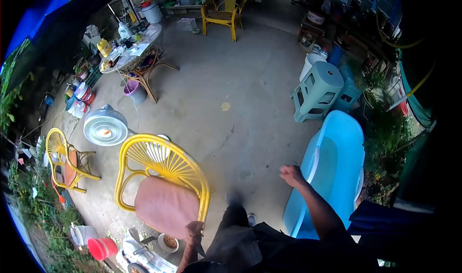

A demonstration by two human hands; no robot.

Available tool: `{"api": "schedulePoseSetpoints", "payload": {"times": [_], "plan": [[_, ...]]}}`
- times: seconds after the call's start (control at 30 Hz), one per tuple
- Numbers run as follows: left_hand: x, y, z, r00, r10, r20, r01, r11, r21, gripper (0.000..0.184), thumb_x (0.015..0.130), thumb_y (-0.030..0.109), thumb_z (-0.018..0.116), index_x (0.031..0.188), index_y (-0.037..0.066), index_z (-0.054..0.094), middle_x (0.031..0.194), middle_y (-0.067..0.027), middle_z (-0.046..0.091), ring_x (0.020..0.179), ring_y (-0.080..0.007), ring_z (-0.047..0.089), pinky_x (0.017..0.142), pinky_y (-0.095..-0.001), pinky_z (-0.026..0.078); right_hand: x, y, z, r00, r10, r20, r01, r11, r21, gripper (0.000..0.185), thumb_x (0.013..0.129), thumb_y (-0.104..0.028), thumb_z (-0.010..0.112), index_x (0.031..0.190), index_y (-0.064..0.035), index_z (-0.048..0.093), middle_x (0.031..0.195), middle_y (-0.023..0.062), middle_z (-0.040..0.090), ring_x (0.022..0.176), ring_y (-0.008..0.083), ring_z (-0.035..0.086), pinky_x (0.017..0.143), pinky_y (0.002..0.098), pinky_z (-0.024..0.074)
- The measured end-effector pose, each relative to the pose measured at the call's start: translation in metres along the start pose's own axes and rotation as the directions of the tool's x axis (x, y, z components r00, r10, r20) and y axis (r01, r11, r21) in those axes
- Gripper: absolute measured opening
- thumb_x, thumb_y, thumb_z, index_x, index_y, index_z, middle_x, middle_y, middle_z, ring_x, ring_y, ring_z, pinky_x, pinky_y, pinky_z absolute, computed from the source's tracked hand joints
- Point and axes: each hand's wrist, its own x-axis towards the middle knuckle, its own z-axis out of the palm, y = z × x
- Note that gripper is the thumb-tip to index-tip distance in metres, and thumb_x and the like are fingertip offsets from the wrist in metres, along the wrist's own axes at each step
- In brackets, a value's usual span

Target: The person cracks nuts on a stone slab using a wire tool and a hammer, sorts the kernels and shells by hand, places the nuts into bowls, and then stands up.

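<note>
My right hand (292,175) is curled into a loose fist, held out beside the light blue plastic tub (356,143), and nothing shows in it. Low in the view, my left hand (194,229) hangs by the front edge of a yellow rattan chair (166,152) with a brownish-pink seat. Its fingers look curled; whether they hold or touch anything is hidden. Between the arms, a dark-clothed leg and a shoe (251,219) show on the concrete floor (250,104). The leading foot is blurred.
A grey fan (106,126) and a smaller yellow chair (72,165) stand left. Stacked green stools (320,88) sit behind the tub. A cluttered round table (149,35) is back left. Near my left arm are a bowl of brown bits (168,243) and a red bucket (102,248).
</note>
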Motion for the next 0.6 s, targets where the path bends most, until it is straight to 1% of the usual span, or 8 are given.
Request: {"api": "schedulePoseSetpoints", "payload": {"times": [0.07, 0.2, 0.27, 0.33, 0.37, 0.4, 0.5, 0.6], "plan": [[0.026, 0.089, 0.017, 0.977, -0.213, -0.028, 0.208, 0.972, -0.113, 0.029, 0.089, 0.027, 0.067, 0.088, -0.001, 0.068, 0.063, -0.0046, 0.06, 0.048, -0.0122, 0.053, 0.046, -0.0278, 0.043, 0.05, -0.093, -0.012, 0.971, -0.234, -0.043, 0.235, 0.972, 0.012, 0.024, 0.077, -0.013, 0.074, 0.098, -0.0051, 0.068, 0.085, 0.013, 0.069, 0.078, 0.0287, 0.067, 0.072, 0.0364, 0.0537], [0.109, 0.098, 0.034, 0.995, -0.095, 0.028, 0.098, 0.985, -0.142, 0.026, 0.088, 0.025, 0.069, 0.076, 0.003, 0.062, 0.057, -0.0071, 0.054, 0.047, -0.0154, 0.047, 0.047, -0.0352, 0.039, 0.107, -0.161, 0.001, 0.934, -0.354, -0.055, 0.358, 0.929, 0.093, 0.025, 0.078, -0.01, 0.072, 0.102, -0.0043, 0.067, 0.087, 0.0138, 0.07, 0.079, 0.0279, 0.068, 0.072, 0.0368, 0.0536], [0.173, 0.1, 0.051, 0.977, 0.212, 0.028, -0.214, 0.972, 0.099, 0.028, 0.091, 0.025, 0.064, 0.076, 0.002, 0.06, 0.059, -0.0085, 0.055, 0.048, -0.0182, 0.049, 0.05, -0.0345, 0.043, 0.122, -0.107, 0.022, 0.926, -0.375, 0.039, 0.376, 0.926, -0.036, 0.023, 0.077, -0.013, 0.071, 0.099, -0.0053, 0.066, 0.081, 0.0151, 0.066, 0.074, 0.0315, 0.066, 0.067, 0.0399, 0.0512], [0.204, 0.169, 0.059, 0.978, -0.201, 0.051, 0.205, 0.973, -0.109, 0.029, 0.095, 0.026, 0.057, 0.079, 0.002, 0.06, 0.065, -0.0089, 0.058, 0.049, -0.0197, 0.052, 0.051, -0.0328, 0.046, 0.106, -0.065, 0.012, 0.969, -0.12, 0.217, 0.185, 0.934, -0.307, 0.019, 0.089, -0.025, 0.06, 0.092, -0.0073, 0.066, 0.08, 0.0181, 0.065, 0.078, 0.0384, 0.064, 0.069, 0.0495, 0.0513], [0.226, 0.209, 0.059, 0.991, -0.126, 0.038, 0.128, 0.989, -0.077, 0.032, 0.096, 0.029, 0.055, 0.078, 0.003, 0.059, 0.064, -0.0078, 0.058, 0.05, -0.0171, 0.052, 0.049, -0.0324, 0.045, 0.1, -0.008, 0.012, 0.944, -0.172, 0.282, 0.273, 0.886, -0.374, 0.023, 0.089, -0.028, 0.057, 0.078, -0.0091, 0.065, 0.073, 0.0146, 0.064, 0.071, 0.038, 0.064, 0.062, 0.051, 0.0497], [0.253, 0.229, 0.06, 0.994, -0.092, 0.066, 0.101, 0.983, -0.156, 0.033, 0.096, 0.028, 0.052, 0.078, 0.001, 0.059, 0.065, -0.0122, 0.059, 0.055, -0.0219, 0.058, 0.054, -0.0368, 0.047, 0.088, 0.068, 0.019, 0.861, -0.201, 0.466, 0.48, 0.622, -0.619, 0.025, 0.087, -0.027, 0.057, 0.069, -0.0095, 0.063, 0.067, 0.0119, 0.062, 0.065, 0.0359, 0.063, 0.059, 0.0503, 0.0494], [0.335, 0.269, 0.059, 0.964, 0.26, 0.063, -0.262, 0.965, 0.029, 0.019, 0.09, 0.016, 0.05, 0.084, 0.0, 0.06, 0.077, -0.0219, 0.061, 0.074, -0.0437, 0.06, 0.07, -0.0453, 0.05, 0.103, 0.089, -0.029, 0.829, 0.268, 0.49, 0.1, 0.792, -0.603, 0.025, 0.087, -0.026, 0.057, 0.07, -0.0092, 0.064, 0.068, 0.0125, 0.063, 0.066, 0.0357, 0.064, 0.06, 0.0498, 0.05], [0.401, 0.316, 0.057, 0.877, 0.479, 0.035, -0.478, 0.865, 0.15, 0.009, 0.081, 0.003, 0.05, 0.077, 0.0, 0.056, 0.071, -0.0148, 0.055, 0.067, -0.0291, 0.059, 0.064, -0.0382, 0.049, 0.168, 0.067, -0.051, 0.799, 0.48, 0.362, -0.279, 0.83, -0.483, 0.024, 0.086, -0.025, 0.057, 0.07, -0.0089, 0.065, 0.07, 0.0132, 0.064, 0.067, 0.0355, 0.064, 0.061, 0.0493, 0.0507]]}}
